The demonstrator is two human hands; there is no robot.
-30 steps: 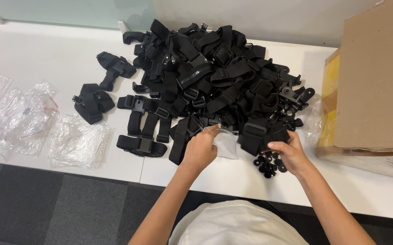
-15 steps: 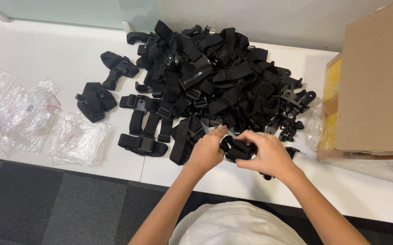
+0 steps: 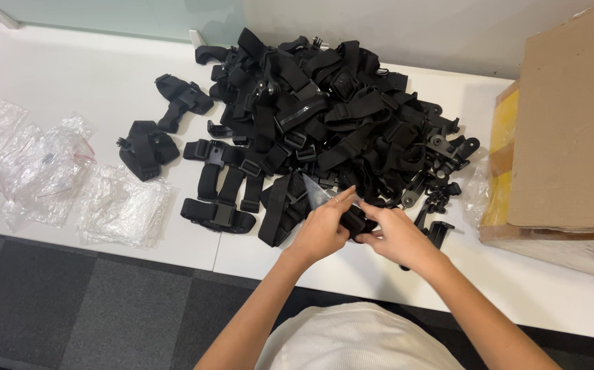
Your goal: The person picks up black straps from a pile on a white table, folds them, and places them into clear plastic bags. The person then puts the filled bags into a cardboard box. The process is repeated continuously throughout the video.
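Observation:
My left hand (image 3: 321,229) pinches the mouth of a small clear plastic bag (image 3: 316,190) at the near edge of a big heap of black straps (image 3: 324,116). My right hand (image 3: 396,236) grips a folded black strap bundle (image 3: 356,223) and presses it against the bag between both hands. The bundle is mostly hidden by my fingers. Both hands meet just in front of the heap, above the white table (image 3: 70,82).
Loose folded straps (image 3: 144,147) lie left of the heap. Piles of empty clear bags (image 3: 122,212) and more of them (image 3: 33,168) sit at the left. Small black plastic clips (image 3: 439,199) lie right of my hands. A cardboard box (image 3: 564,130) stands at the right.
My right hand picked up a strap bundle from the right and carried it left to my left hand. The bundle now sits between both hands at the bag.

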